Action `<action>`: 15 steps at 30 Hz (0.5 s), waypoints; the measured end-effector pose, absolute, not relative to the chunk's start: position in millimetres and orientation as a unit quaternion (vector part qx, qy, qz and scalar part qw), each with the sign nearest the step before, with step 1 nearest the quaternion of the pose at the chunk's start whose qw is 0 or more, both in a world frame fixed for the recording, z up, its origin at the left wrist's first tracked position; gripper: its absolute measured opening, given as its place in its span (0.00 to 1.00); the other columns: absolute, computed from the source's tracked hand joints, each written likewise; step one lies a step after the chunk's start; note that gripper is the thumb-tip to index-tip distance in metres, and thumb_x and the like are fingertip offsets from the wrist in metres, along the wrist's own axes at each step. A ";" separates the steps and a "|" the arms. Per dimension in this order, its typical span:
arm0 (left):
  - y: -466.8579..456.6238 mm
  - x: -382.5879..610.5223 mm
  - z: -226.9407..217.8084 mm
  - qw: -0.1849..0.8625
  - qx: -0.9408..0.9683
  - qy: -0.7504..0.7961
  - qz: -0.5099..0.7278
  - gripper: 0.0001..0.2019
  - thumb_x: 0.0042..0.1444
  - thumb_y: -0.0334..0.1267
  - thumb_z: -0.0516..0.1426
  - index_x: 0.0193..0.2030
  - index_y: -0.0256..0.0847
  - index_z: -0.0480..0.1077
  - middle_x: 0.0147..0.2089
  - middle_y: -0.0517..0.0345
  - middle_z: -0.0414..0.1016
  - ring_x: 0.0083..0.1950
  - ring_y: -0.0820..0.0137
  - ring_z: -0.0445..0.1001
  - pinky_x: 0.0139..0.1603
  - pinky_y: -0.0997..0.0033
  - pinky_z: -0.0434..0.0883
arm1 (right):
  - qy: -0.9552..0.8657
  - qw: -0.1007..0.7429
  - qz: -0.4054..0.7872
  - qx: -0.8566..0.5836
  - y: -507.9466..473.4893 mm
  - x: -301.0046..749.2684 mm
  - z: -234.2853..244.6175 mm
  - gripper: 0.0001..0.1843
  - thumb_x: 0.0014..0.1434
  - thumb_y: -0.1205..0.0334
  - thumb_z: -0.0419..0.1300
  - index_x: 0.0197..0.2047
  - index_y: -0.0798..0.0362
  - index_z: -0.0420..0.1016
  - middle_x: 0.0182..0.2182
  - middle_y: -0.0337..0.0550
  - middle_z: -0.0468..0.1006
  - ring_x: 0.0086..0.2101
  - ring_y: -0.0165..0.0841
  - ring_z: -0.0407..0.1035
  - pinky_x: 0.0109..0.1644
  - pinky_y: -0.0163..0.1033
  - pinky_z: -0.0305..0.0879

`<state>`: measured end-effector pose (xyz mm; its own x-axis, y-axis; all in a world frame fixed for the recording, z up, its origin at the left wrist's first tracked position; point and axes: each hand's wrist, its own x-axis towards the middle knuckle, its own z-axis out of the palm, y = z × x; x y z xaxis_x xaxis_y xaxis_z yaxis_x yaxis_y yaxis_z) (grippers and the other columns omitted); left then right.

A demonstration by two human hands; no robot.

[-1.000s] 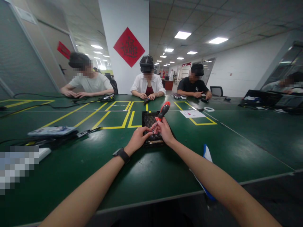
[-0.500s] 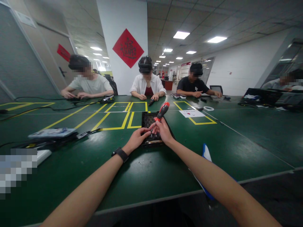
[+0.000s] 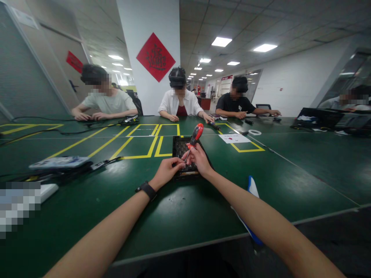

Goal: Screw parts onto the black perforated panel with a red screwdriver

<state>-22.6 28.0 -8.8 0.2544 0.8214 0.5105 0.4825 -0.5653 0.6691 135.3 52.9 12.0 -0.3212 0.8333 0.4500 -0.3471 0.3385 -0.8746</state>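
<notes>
A black opened device (image 3: pixel 182 147) with exposed parts lies on the green table (image 3: pixel 185 208) in front of me. My right hand (image 3: pixel 199 160) is closed round a red and black screwdriver (image 3: pixel 194 137), which stands tilted with its tip down at the device's near edge. My left hand (image 3: pixel 166 172), with a black watch on the wrist, pinches its fingers together right at the screwdriver tip. What those fingers hold is too small to make out.
Three people sit across the table with their hands on it, and a fourth at the far right. A flat device and cables (image 3: pixel 60 164) lie to the left, a blue and white object (image 3: pixel 252 189) under my right forearm, a paper sheet (image 3: pixel 234 139) and a tape roll (image 3: pixel 255 132) beyond.
The screwdriver handle has tipped a little more upright and left. My hands stay at the device. The person in white has stretched a hand out to the right along the table.
</notes>
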 end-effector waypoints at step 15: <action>26.3 -21.5 -7.2 0.189 0.768 0.424 0.441 0.13 0.50 0.46 0.57 0.34 0.37 0.72 0.31 0.57 0.75 0.29 0.73 0.69 0.33 0.73 0.66 | -0.615 0.553 0.524 -0.203 49.0 134.8 15.5 0.18 0.57 0.51 0.52 0.47 0.51 0.61 0.23 0.35 0.74 0.17 0.23 0.63 0.22 0.29 0.60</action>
